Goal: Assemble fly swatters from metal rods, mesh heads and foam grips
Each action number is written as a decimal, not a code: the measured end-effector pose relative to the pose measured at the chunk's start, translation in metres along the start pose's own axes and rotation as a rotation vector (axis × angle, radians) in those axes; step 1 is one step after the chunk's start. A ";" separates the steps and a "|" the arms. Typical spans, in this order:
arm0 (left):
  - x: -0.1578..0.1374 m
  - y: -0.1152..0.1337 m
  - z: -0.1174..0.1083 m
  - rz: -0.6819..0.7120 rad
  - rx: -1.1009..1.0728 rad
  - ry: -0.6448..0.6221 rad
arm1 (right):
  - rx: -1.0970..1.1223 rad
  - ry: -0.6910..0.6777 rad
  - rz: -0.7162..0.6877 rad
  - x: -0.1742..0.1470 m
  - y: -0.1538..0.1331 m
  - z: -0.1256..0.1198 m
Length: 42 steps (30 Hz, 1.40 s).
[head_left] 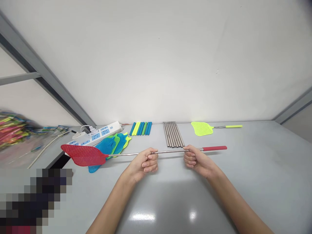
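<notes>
A red fly swatter (84,155) with a long, extended metal rod and a red grip lies level across my two hands, above the table. My left hand (146,164) is closed round the rod, between the red head and the middle. Nearer the red grip, my right hand (196,161) also closes on the rod. Behind the red head, several blue, green and yellow swatter heads (104,146) lie stacked. A row of bare metal rods (173,135) and a row of blue, yellow and green grips (141,128) rest beyond my hands. A yellow-green fly swatter (202,128) lies at the back right.
A white power strip (97,135) with plugs and cables stands at the left back. Colourful packaged items in clear plastic (14,133) are at the far left. A wall (170,65) bounds the grey table (255,169) behind. A pixelated area covers the lower left.
</notes>
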<state>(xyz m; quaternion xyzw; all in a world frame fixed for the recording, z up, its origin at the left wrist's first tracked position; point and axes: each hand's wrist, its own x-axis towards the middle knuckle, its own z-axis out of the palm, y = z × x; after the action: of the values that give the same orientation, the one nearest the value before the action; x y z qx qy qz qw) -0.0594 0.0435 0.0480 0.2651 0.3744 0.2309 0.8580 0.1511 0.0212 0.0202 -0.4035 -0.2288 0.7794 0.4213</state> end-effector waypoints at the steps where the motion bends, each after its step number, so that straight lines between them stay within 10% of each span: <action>1: 0.000 -0.001 -0.001 0.006 0.009 0.003 | -0.009 0.006 -0.008 0.000 0.001 0.001; 16: 0.021 -0.024 0.007 0.501 0.552 0.380 | -0.044 0.158 -0.212 0.009 0.020 0.008; 42: 0.040 -0.050 0.007 0.421 0.609 0.069 | -0.100 -0.037 -0.101 0.007 0.051 0.027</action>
<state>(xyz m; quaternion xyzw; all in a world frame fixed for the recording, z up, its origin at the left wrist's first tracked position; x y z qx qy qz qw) -0.0194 0.0278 0.0004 0.5716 0.3921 0.2889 0.6604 0.1027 -0.0010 -0.0028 -0.3976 -0.2954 0.7519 0.4351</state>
